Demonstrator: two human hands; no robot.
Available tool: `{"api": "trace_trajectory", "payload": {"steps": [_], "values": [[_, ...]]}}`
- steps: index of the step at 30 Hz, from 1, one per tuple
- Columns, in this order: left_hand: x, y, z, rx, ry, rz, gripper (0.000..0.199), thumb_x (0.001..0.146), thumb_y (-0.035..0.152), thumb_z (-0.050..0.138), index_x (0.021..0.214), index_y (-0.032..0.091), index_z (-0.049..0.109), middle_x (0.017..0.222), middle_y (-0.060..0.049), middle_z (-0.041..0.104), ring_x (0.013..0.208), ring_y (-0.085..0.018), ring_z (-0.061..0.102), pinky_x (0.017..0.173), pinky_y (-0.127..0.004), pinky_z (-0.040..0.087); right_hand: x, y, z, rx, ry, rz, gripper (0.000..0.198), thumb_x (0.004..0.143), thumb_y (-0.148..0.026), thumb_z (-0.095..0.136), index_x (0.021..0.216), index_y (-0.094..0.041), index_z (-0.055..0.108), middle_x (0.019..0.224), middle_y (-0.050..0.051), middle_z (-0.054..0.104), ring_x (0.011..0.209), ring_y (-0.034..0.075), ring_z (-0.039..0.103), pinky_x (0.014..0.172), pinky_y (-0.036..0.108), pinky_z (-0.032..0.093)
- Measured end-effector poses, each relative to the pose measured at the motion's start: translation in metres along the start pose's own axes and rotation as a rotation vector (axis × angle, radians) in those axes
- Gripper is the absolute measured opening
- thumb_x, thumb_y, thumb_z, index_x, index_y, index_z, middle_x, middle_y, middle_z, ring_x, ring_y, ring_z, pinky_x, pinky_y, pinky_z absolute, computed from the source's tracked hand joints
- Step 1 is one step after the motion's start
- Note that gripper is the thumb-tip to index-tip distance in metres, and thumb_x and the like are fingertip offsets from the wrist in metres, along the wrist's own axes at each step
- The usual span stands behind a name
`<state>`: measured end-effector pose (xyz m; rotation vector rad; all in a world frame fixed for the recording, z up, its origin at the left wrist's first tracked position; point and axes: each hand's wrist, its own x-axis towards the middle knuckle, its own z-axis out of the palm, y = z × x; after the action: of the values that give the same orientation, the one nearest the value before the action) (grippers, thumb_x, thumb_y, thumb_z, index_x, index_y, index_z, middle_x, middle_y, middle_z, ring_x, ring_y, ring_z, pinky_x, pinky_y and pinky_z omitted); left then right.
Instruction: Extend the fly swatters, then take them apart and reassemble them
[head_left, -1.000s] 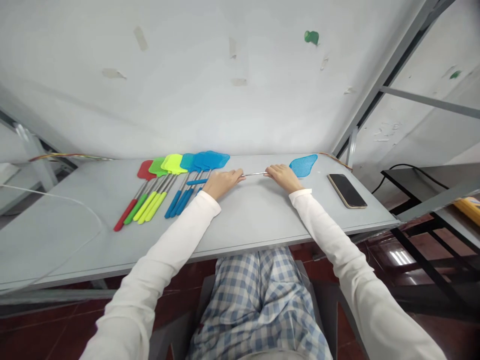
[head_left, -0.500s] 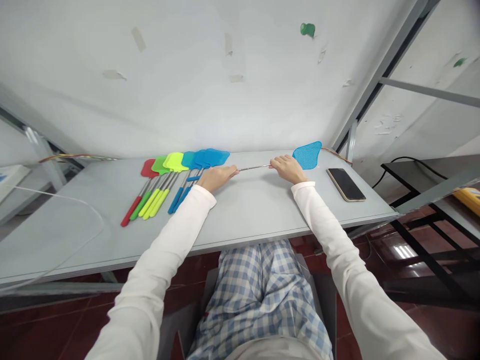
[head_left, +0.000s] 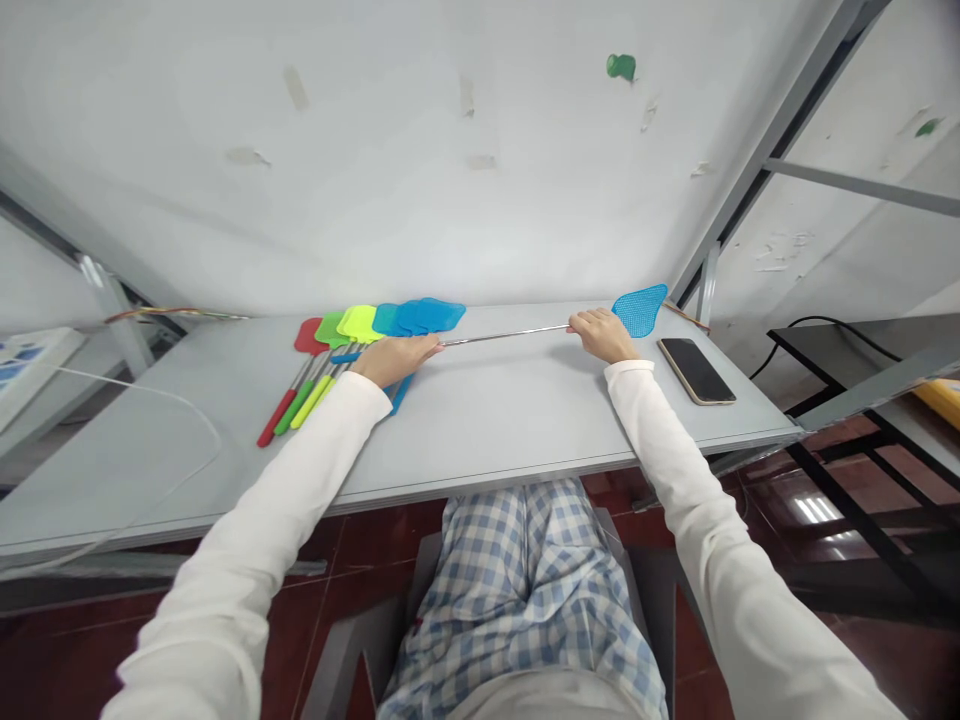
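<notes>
A blue fly swatter (head_left: 640, 311) with a thin metal telescoping rod is stretched sideways above the table between both hands. My left hand (head_left: 400, 358) is closed around its handle end, and a bit of blue handle sticks out to the left of the fist. Near the mesh head, my right hand (head_left: 604, 335) is closed on the rod's other end. Behind and left of my left hand lies a row of fly swatters: a red one (head_left: 308, 336), a green one (head_left: 331, 329), yellow ones (head_left: 361, 322) and several blue ones (head_left: 433, 314). My left hand and sleeve hide some of their handles.
A phone (head_left: 697, 371) lies at the right of the grey table (head_left: 510, 420). A white cable (head_left: 187, 415) curves over the left end. Metal frame posts (head_left: 709, 285) rise at the sides, and a wall stands behind.
My hands have moved apart, left hand leftward and right hand rightward. The bare metal rod between them is longer, and the blue mesh head has shifted right.
</notes>
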<state>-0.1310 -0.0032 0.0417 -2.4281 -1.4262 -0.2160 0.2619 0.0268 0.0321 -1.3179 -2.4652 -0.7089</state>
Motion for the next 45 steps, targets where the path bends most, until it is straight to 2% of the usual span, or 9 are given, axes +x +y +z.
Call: {"api": "trace_trajectory", "payload": {"steps": [4,9,13,18,22,26,31,37,45], "values": [[-0.016,-0.014,-0.002,0.092,-0.019,-0.031,0.052,0.098,0.048,0.02,0.088,0.019,0.061,0.077,-0.011,0.067,0.071,-0.021,0.065,0.055,-0.028,0.037,-0.008,0.007,0.0,-0.024,-0.012,0.001,0.036,0.1,-0.026,0.032,0.088,-0.015,0.064,0.079,0.01,0.065,0.07,0.02,0.051,0.067,0.032,0.026],[-0.023,-0.015,-0.001,0.062,0.019,-0.063,0.049,0.097,0.051,0.025,0.097,0.022,0.064,0.088,-0.01,0.069,0.082,-0.022,0.066,0.059,-0.028,0.039,-0.011,0.008,-0.004,-0.006,0.028,0.005,0.04,0.101,-0.032,0.029,0.088,-0.016,0.063,0.08,0.01,0.063,0.072,0.021,0.05,0.069,0.033,0.027],[-0.02,-0.016,0.0,-0.01,0.045,-0.094,0.044,0.095,0.053,0.03,0.107,0.024,0.061,0.101,-0.008,0.071,0.088,-0.022,0.066,0.061,-0.027,0.04,-0.014,0.015,-0.004,-0.01,0.078,0.104,0.039,0.1,-0.03,0.027,0.089,-0.016,0.062,0.082,0.011,0.062,0.076,0.023,0.05,0.071,0.034,0.029],[-0.015,-0.015,0.005,0.031,0.019,-0.121,0.046,0.096,0.054,0.028,0.106,0.025,0.062,0.1,-0.009,0.072,0.087,-0.023,0.067,0.062,-0.026,0.04,-0.014,0.02,0.004,0.028,0.111,0.2,0.036,0.1,-0.027,0.027,0.099,-0.016,0.061,0.09,0.012,0.062,0.085,0.025,0.051,0.08,0.036,0.031],[-0.012,-0.008,0.006,0.056,0.029,-0.127,0.048,0.095,0.055,0.027,0.103,0.023,0.062,0.097,-0.01,0.072,0.086,-0.024,0.067,0.061,-0.026,0.038,-0.007,0.004,0.01,0.048,0.061,0.129,0.035,0.1,-0.033,0.031,0.104,-0.016,0.061,0.096,0.011,0.064,0.087,0.024,0.052,0.079,0.034,0.032],[-0.01,-0.002,0.003,0.084,0.018,-0.123,0.053,0.095,0.058,0.026,0.093,0.02,0.063,0.087,-0.011,0.071,0.08,-0.024,0.066,0.057,-0.027,0.033,-0.002,-0.01,0.01,0.055,-0.022,0.021,0.036,0.1,-0.037,0.033,0.096,-0.018,0.064,0.085,0.008,0.064,0.08,0.021,0.053,0.073,0.031,0.031],[-0.007,0.001,0.002,0.07,0.019,-0.088,0.054,0.096,0.057,0.022,0.085,0.021,0.061,0.081,-0.01,0.07,0.077,-0.022,0.065,0.056,-0.026,0.031,-0.003,0.001,0.0,0.03,0.003,0.039,0.039,0.1,-0.037,0.032,0.087,-0.018,0.063,0.077,0.008,0.063,0.074,0.021,0.05,0.068,0.032,0.029],[-0.002,-0.006,0.004,0.043,0.023,-0.096,0.052,0.094,0.059,0.026,0.081,0.021,0.059,0.078,-0.01,0.069,0.074,-0.022,0.064,0.055,-0.026,0.032,-0.004,0.007,-0.003,0.01,0.009,0.031,0.037,0.1,-0.034,0.034,0.084,-0.017,0.063,0.076,0.009,0.063,0.076,0.021,0.051,0.071,0.032,0.03],[-0.002,-0.01,0.011,0.017,0.034,-0.086,0.048,0.094,0.056,0.029,0.087,0.022,0.062,0.083,-0.009,0.069,0.079,-0.021,0.065,0.057,-0.026,0.033,-0.004,0.003,0.005,-0.01,0.039,0.059,0.039,0.099,-0.039,0.032,0.091,-0.017,0.063,0.086,0.01,0.062,0.08,0.022,0.05,0.073,0.032,0.031]]}}
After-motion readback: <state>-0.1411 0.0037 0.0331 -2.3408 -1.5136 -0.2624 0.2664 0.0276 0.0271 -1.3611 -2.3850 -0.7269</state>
